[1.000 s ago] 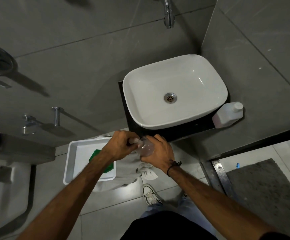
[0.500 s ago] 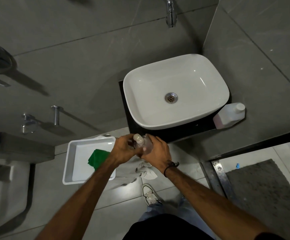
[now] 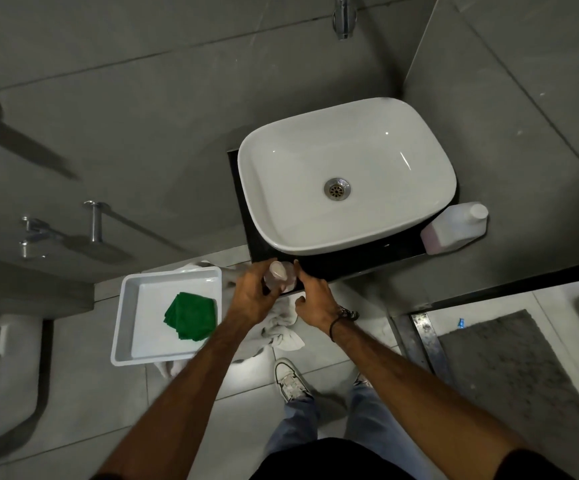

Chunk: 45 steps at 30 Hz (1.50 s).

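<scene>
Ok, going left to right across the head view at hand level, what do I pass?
Toilet, green cloth, left hand, clear bottle, right hand, pinkish bottle.

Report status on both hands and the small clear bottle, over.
Left hand grips small clear bottle with pale cap. Right hand open beside it, contact unclear. Nothing between bottle and white ceramic basin.

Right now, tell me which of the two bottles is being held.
The small clear bottle, gripped by the left hand; the larger white-capped bottle stands untouched beside the sink.
</scene>
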Tool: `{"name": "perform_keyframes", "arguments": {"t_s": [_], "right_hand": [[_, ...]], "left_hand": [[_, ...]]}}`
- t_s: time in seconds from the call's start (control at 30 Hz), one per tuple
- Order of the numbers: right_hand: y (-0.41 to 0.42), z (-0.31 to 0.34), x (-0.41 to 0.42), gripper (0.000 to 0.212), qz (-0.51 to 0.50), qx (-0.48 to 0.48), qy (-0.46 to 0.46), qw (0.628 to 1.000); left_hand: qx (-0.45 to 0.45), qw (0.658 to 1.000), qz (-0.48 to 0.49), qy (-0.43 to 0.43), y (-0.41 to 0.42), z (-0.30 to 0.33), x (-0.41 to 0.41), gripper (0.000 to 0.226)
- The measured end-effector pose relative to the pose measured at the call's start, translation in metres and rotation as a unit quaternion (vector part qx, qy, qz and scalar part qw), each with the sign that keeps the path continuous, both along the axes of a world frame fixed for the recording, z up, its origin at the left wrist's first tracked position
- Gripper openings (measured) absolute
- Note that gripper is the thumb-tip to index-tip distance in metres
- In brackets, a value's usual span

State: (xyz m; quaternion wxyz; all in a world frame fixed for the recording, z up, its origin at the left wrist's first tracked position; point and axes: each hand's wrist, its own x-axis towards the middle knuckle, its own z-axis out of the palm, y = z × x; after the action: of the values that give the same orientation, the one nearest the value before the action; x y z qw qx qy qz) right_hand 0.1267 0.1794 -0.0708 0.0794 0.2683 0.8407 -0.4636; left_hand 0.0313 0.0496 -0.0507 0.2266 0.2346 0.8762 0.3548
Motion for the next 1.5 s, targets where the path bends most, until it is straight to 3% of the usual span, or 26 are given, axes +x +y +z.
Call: {"name": "perform_keyframes", "arguments": {"t_s": [0.13,0.27,0.4,0.47,0.67,0.9,1.0,1.23,1.37,1.5], "right_hand": [[0.016,-0.004,0.014,0.08,-0.001,-0.003,-0.014,1.0],[0.045,0.0,0.039,0.054,-0.04,-0.022,-0.018,0.999],[0.101,-0.014,0.084,0.04,-0.086,-0.025,-0.037,0.995],[0.136,-0.019,0.111,0.039,-0.142,-0.05,-0.041,0.988],[0.235,0.01,0.164,0.057,-0.242,0.036,-0.061,0.968],[0.308,0.016,0.166,0.085,-0.194,-0.01,-0.002,0.981],[0.31,0.029,0.156,0.076,-0.166,-0.042,0.006,0.985],[0.314,0.013,0.161,0.072,-0.174,-0.064,0.029,0.982],[0.301,0.013,0.164,0.061,-0.163,-0.067,0.029,0.984],[0.271,0.005,0.155,0.062,-0.034,-0.075,0.018,0.996]], "left_hand": [[-0.028,0.998,0.043,-0.019,0.0,-0.009,0.006,0.072],[-0.046,0.982,0.171,-0.07,-0.005,-0.009,0.028,0.078],[-0.199,0.937,0.241,-0.156,-0.004,-0.04,0.06,0.06],[-0.221,0.931,0.215,-0.193,0.014,-0.054,0.08,0.054],[-0.102,0.977,0.103,-0.159,0.146,-0.02,0.139,0.014],[0.063,0.992,-0.021,-0.109,0.293,0.016,0.148,0.071],[0.088,0.995,-0.026,-0.042,0.327,0.012,0.14,0.071],[0.095,0.995,0.028,0.007,0.343,-0.008,0.152,0.081],[0.072,0.997,0.033,0.016,0.317,-0.006,0.157,0.072],[0.067,0.995,0.071,0.002,0.248,-0.001,0.155,0.069]]}}
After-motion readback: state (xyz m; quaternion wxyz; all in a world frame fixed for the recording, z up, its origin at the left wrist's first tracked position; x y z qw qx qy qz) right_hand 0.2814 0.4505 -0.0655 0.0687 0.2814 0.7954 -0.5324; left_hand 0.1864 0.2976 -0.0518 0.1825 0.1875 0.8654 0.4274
